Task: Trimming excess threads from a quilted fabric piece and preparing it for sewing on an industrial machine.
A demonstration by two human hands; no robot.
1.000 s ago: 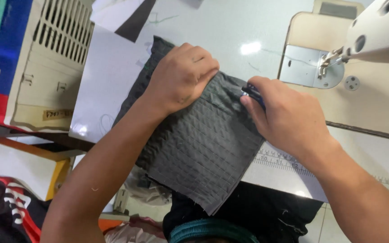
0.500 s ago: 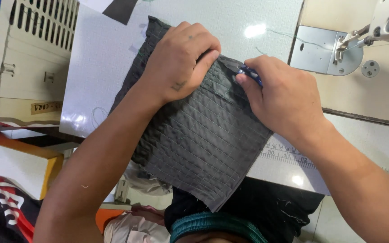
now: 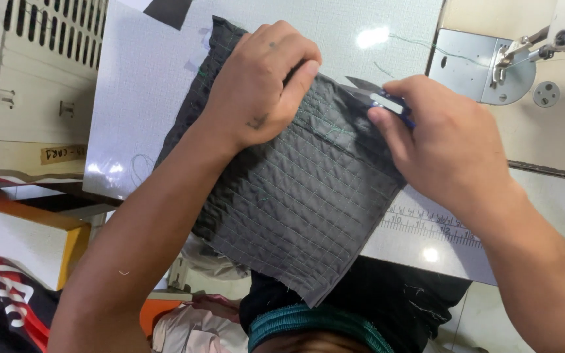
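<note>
Right now I've got my left hand (image 3: 256, 91) clamped on the far edge of the grey quilted panel (image 3: 295, 196) on the white worktop (image 3: 145, 104), right hand (image 3: 446, 144) gripping blue thread snips (image 3: 380, 98) at its far-right corner.

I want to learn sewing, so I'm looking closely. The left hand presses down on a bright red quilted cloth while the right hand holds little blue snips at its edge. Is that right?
Not quite: the colour is wrong. The head view shows the quilted cloth is dark grey, not bright red. The rest holds: the left hand presses down on it while the right hand holds little blue snips at its edge.
</note>
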